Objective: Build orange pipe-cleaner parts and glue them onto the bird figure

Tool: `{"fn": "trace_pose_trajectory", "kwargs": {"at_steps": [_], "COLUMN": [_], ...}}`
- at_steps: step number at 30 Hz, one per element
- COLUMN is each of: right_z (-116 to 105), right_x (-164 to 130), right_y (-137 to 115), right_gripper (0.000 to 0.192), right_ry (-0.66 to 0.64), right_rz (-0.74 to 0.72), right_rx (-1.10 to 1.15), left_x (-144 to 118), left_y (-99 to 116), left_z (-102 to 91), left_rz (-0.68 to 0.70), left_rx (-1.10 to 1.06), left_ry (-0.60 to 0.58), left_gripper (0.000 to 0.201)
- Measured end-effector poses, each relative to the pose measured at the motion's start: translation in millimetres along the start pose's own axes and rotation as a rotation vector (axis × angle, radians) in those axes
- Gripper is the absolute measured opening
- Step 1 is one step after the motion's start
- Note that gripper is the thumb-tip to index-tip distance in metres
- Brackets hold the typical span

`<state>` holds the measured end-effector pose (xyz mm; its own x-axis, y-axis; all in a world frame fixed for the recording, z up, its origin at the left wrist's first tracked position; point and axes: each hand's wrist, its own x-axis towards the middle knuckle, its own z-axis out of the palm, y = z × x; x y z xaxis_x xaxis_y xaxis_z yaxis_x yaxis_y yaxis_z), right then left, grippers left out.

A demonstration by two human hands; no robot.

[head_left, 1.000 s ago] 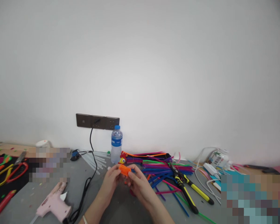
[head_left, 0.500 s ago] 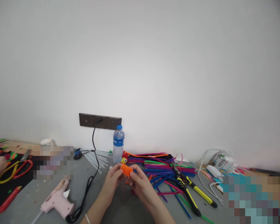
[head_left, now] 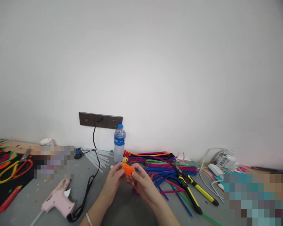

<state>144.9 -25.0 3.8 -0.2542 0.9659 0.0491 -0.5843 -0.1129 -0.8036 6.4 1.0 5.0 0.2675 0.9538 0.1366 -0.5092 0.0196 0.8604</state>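
Observation:
A small, ridged orange piece of pipe cleaner point(head_left: 128, 169) is held between both hands, above the grey table. My left hand point(head_left: 115, 176) pinches its left end, with fingers closed behind it. My right hand point(head_left: 141, 180) grips the right end, thumb on its front face. Just beyond the fingertips shows a small red and yellow figure point(head_left: 125, 157) with a round eye. Fingers hide the underside of the orange piece. Right of my hands lies a heap of coloured pipe cleaners point(head_left: 166, 168), with yellow-and-black-handled pliers point(head_left: 191, 185) across its right side.
A pink glue gun point(head_left: 58, 201) lies at left, its black cord point(head_left: 91, 185) running to the wall socket point(head_left: 100, 120). Clear glue sticks point(head_left: 101, 158) lie behind, beside a water bottle point(head_left: 119, 144). Further left are scissors point(head_left: 15, 172) and a red-handled cutter point(head_left: 9, 199). White cables point(head_left: 204, 175) trail at right.
My hands stay on the orange piece, which has tilted slightly. Another person's hand at the far left has pulled mostly out of view. The whole view has shifted a little.

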Motion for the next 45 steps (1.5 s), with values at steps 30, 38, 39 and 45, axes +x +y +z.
{"fn": "trace_pose_trajectory", "kwargs": {"at_steps": [30, 38, 39, 45], "right_z": [-0.2, -16.4, -17.5, -18.2], "right_x": [3.5, 12.5, 12.3, 9.0], "right_y": [2.4, 1.7, 0.0, -7.1], "right_gripper": [0.034, 0.037, 0.037, 0.034], "right_ry": [0.038, 0.236, 0.252, 0.258], "right_rz": [-0.064, -0.196, -0.242, -0.398], "right_rx": [-0.010, -0.123, -0.194, -0.506], "left_x": [2.1, 1.1, 0.0, -3.4], "left_y": [-7.5, -20.1, -19.5, -11.8], "left_z": [-3.9, -9.9, -10.7, -11.7], "left_rz": [-0.005, 0.112, 0.140, 0.413], "left_rx": [-0.031, 0.308, 0.395, 0.880], "left_ry": [-0.080, -0.082, -0.063, -0.050], "left_gripper": [0.027, 0.055, 0.057, 0.058]}}
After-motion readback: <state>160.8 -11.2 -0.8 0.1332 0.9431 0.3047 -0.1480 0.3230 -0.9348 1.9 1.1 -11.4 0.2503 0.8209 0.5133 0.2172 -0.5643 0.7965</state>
